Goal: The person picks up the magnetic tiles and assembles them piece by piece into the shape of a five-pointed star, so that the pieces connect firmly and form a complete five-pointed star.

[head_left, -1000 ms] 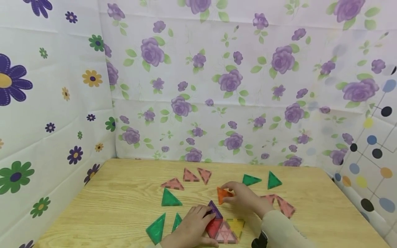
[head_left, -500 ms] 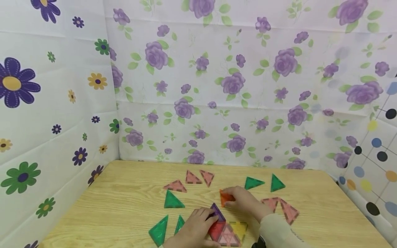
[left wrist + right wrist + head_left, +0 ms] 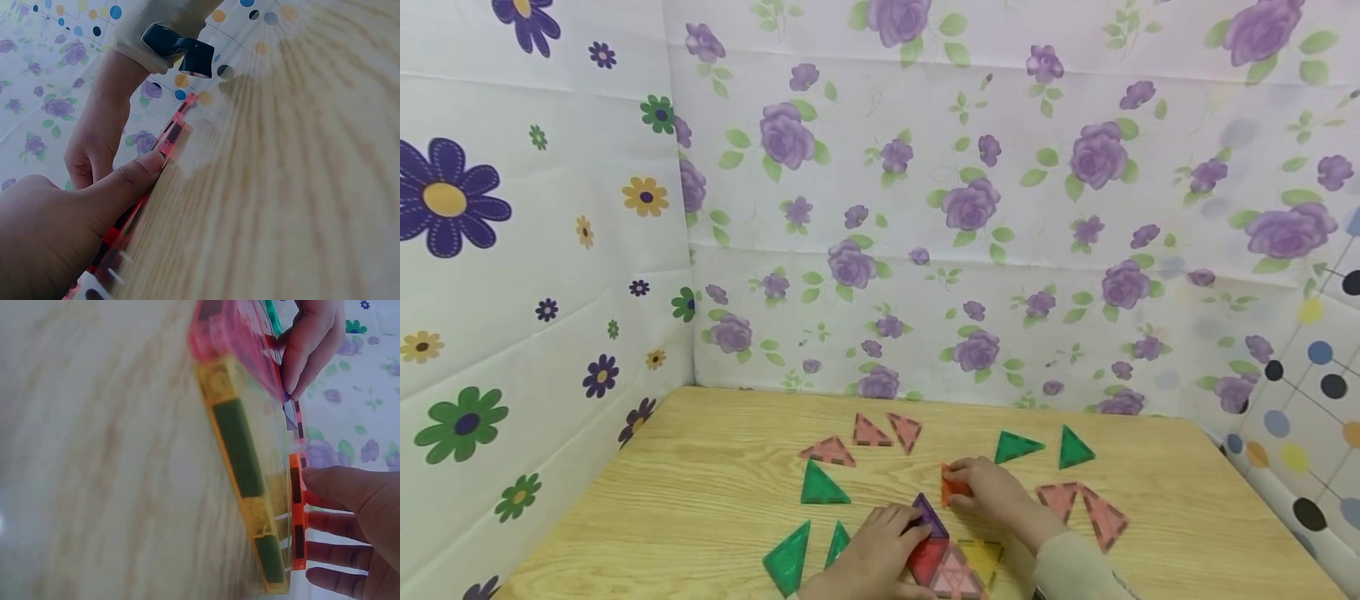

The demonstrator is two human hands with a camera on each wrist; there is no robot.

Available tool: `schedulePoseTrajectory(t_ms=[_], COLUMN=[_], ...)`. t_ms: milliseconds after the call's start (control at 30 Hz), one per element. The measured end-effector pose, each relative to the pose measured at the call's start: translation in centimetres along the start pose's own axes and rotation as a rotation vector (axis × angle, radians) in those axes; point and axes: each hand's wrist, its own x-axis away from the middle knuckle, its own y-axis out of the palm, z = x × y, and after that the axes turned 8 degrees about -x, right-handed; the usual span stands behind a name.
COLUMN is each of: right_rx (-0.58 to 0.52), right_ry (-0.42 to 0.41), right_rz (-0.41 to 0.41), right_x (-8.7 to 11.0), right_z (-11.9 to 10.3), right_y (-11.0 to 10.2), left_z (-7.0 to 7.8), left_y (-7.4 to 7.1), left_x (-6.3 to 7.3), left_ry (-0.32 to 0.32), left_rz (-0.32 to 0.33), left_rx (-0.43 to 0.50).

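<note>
My right hand (image 3: 996,496) pinches an orange triangular magnetic tile (image 3: 296,512) between thumb and fingers, just beyond a joined group of tiles. In the right wrist view that tile shows edge-on, past the yellow tile (image 3: 240,450). The group on the table has a purple triangle (image 3: 934,521), a red one (image 3: 931,557), a pink one (image 3: 953,577) and a yellow one (image 3: 983,557). Over its left side rests my left hand (image 3: 872,550), fingers on the purple and red tiles. The left thumb (image 3: 128,184) lies along the tile edge and partly hides it.
Loose green triangles (image 3: 823,485) lie left of the group, and two more green tiles (image 3: 1018,447) at the back right. Pink triangles lie behind (image 3: 870,432) and to the right (image 3: 1103,517). Flowered cloth (image 3: 880,208) hangs beyond the wooden table (image 3: 700,500).
The orange tile has turned in my right hand and shows narrower, more covered by the fingers. My left hand stays on the group. The head view has shifted slightly.
</note>
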Motion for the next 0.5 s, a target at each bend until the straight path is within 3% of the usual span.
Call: schedulePoseTrajectory(t_ms=[500], right_rx=[0.046], right_ry=[0.039], right_rz=[0.002], right_x=[1.6], right_z=[-0.6], right_y=[-0.4], left_z=[-0.1], left_y=[0.0], left_x=[0.0], left_ry=[-0.002], left_rz=[-0.004], left_rx=[0.022])
